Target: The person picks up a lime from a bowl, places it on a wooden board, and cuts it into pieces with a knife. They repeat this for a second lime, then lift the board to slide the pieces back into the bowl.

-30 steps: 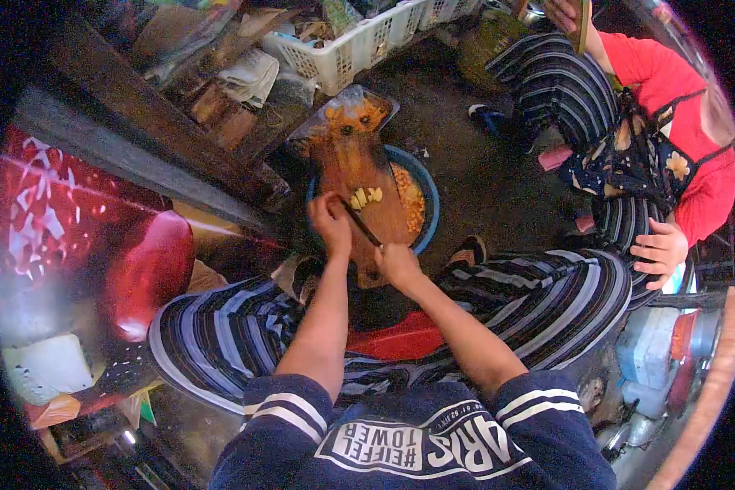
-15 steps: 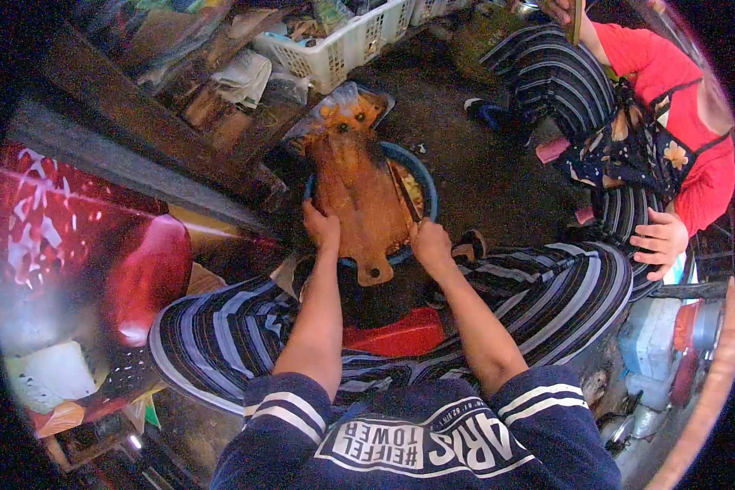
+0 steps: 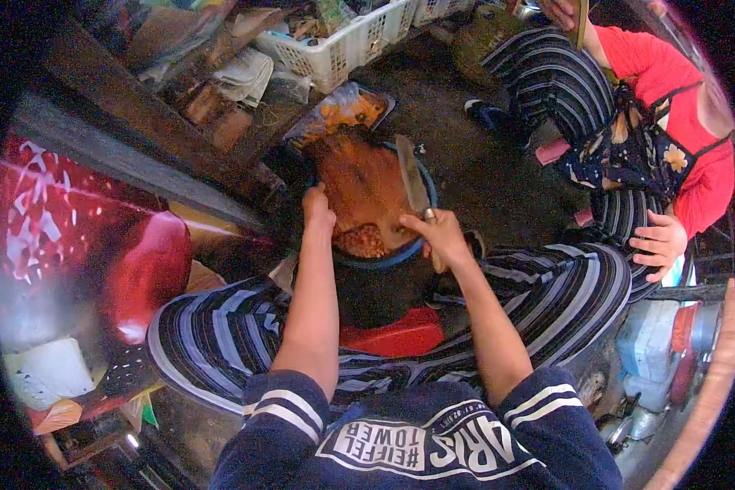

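Note:
A brown wooden cutting board lies over a blue basin, slightly blurred. My left hand is closed on the board's left edge. My right hand grips the handle of a wide-bladed knife, its blade pointing away from me, and its fingers reach the board's right side. Small reddish-orange pieces show in the basin near the board's near edge. Just beyond the board sits a clear plastic-covered tray with orange contents.
A white plastic crate stands at the back beside wooden beams. At the right sits another person in a red top, one hand on a knee. A red object is between my legs. Containers stand at the lower right.
The board has turned and shifted, uncovering the reddish pieces at the basin's near side. The knife blade has swung up and its broad face now shows. My right hand has changed its hold.

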The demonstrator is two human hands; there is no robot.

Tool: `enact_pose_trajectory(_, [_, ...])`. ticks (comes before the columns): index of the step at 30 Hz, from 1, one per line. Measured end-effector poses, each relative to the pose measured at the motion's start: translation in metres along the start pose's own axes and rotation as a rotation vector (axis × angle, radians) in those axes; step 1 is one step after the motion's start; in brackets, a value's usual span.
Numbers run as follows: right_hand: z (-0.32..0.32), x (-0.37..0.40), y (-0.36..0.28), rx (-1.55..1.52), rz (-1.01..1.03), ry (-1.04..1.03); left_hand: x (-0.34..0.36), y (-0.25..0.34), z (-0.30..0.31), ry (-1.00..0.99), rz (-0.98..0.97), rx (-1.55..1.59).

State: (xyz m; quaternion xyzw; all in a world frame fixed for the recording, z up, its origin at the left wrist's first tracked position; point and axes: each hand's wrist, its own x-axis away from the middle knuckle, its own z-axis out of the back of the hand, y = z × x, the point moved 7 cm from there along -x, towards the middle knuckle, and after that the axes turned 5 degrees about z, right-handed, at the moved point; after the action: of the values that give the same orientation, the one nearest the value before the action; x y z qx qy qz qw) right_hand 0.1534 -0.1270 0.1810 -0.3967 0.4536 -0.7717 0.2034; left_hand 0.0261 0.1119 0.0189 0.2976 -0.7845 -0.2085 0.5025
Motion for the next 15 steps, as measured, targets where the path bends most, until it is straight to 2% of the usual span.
enact_pose_trajectory(1, [0.002, -0.001, -0.009, -0.088, 0.038, -0.026, -0.008, 0.002, -0.007, -0.148, 0.014, -0.003])
enact_pose_trajectory(2, [0.004, -0.005, -0.016, -0.178, 0.077, -0.053, -0.014, -0.002, -0.004, -0.147, 0.013, -0.003])
enact_pose_trajectory(4, [0.007, -0.019, -0.009, -0.279, 0.036, -0.066, 0.03, -0.001, -0.039, -0.336, 0.206, 0.224])
enact_pose_trajectory(6, [0.013, -0.028, -0.013, -0.546, 0.047, 0.0, 0.025, -0.028, -0.049, -0.409, 0.254, 0.261])
enact_pose_trajectory(11, [0.024, -0.033, -0.013, -0.568, 0.003, 0.076, -0.066, -0.126, -0.031, -0.442, 0.131, 0.275])
enact_pose_trajectory(15, [0.027, -0.035, -0.015, -0.58, 0.015, 0.078, -0.121, -0.138, -0.023, -0.517, 0.079, 0.24])
